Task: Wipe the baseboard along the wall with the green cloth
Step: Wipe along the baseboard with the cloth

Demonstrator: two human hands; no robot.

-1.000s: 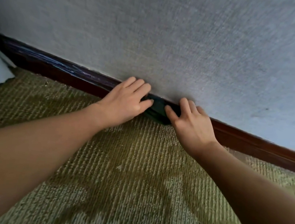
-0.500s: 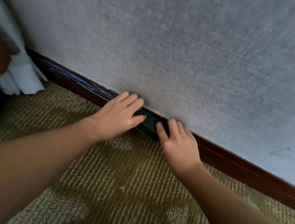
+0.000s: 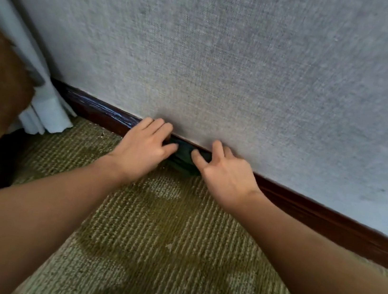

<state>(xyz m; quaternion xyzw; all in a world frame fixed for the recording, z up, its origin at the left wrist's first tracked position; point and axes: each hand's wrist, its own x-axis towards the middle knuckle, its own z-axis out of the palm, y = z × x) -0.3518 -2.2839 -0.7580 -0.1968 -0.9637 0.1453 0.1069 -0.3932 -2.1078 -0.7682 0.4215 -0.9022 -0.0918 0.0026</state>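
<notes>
Green cloth (image 3: 183, 154), bunched, pressed to the dark wooden baseboard (image 3: 327, 216) at the foot of a grey wall (image 3: 249, 67).
Cloth is pinned against the baseboard by the left hand (image 3: 142, 151) and right hand (image 3: 230, 175); fingers are laid nearly straight over its two ends, thumbs set on its front, not clasped round it. Olive patterned carpet (image 3: 162, 242) is seen below, a white curtain (image 3: 43, 113) at far left.
</notes>
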